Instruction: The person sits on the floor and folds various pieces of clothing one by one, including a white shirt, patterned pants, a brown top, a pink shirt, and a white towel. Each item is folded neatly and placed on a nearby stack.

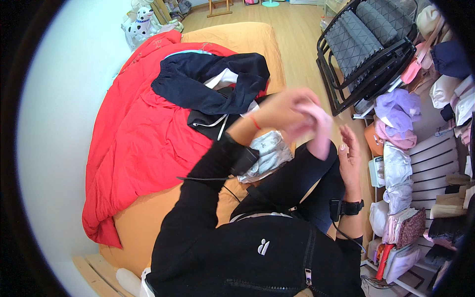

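My left hand (293, 107), with a red string at its wrist, is raised above my knees and blurred. It holds a small pink cloth item (320, 128), possibly a sock, that hangs down over my dark trouser leg. To the right, my right hand (349, 156) is held up with fingers apart and nothing in it; a black strapped device is on its wrist. Below my left wrist lies a pale patterned cloth garment (268, 154). A dark navy garment (189, 80) with a white part lies on a red quilt (148, 137), beside a black garment with white cords (200, 124).
An orange-sheeted bed (148, 222) stands against the wall at the left. A folded grey padded chair (352, 44) with a black frame is at the upper right. Along the right side, a rack (434, 163) carries folded clothes, bags and boxes. A toy Dalmatian (143, 26) sits beyond the quilt.
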{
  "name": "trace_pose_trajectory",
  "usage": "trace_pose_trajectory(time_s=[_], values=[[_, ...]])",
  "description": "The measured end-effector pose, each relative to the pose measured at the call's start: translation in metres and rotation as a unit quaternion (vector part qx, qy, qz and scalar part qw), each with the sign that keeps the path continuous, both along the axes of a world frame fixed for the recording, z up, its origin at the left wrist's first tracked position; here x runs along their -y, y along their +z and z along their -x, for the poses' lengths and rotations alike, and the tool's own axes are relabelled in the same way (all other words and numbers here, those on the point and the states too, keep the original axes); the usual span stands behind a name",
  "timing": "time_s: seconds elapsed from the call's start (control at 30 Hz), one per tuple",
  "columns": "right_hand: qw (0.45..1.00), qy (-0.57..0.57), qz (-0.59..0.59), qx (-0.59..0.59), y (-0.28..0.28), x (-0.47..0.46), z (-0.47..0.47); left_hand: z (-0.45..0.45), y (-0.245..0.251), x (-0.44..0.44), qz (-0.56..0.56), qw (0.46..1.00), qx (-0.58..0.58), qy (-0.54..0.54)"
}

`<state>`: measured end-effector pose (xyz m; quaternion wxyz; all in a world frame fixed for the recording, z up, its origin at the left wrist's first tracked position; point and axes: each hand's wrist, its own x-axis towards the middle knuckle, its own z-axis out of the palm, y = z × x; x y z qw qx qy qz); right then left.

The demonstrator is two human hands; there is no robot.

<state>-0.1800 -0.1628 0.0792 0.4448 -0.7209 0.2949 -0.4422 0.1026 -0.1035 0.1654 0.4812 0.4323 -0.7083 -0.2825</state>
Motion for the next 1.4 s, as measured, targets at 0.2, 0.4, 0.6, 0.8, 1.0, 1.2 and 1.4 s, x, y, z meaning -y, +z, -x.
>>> trace_pose_trajectory(time_s=[0.2,0.4,0.6,0.8,1.0,1.2,1.4], values=[[0.972,0.155,-0.176,0.013,0.015,-0.003,0.023,0.086,-0.012,0.01,0.057,0.987,0.138,-0.057],[0.986,0.064,0.017,-0.154,0.021,0.01,0.046,0.09,0.003,0.015,0.163,0.946,0.269,0.076],[0.979,0.011,0.021,-0.202,0.025,0.018,0.04,0.071,0.034,0.02,0.222,0.926,0.289,0.098],[0.951,-0.114,0.219,-0.185,0.059,0.045,0.052,0.04,0.055,0.015,0.211,0.917,0.302,0.153],[0.987,-0.137,0.081,0.034,0.082,0.074,0.061,0.015,0.058,0.02,0.193,0.884,0.328,0.271],[0.957,-0.058,-0.084,0.272,0.087,0.085,0.071,-0.006,0.034,0.034,0.213,0.886,0.279,0.304],[0.923,-0.006,-0.166,0.347,0.092,0.092,0.085,0.001,0.004,0.052,-0.083,0.914,-0.398,0.012]])
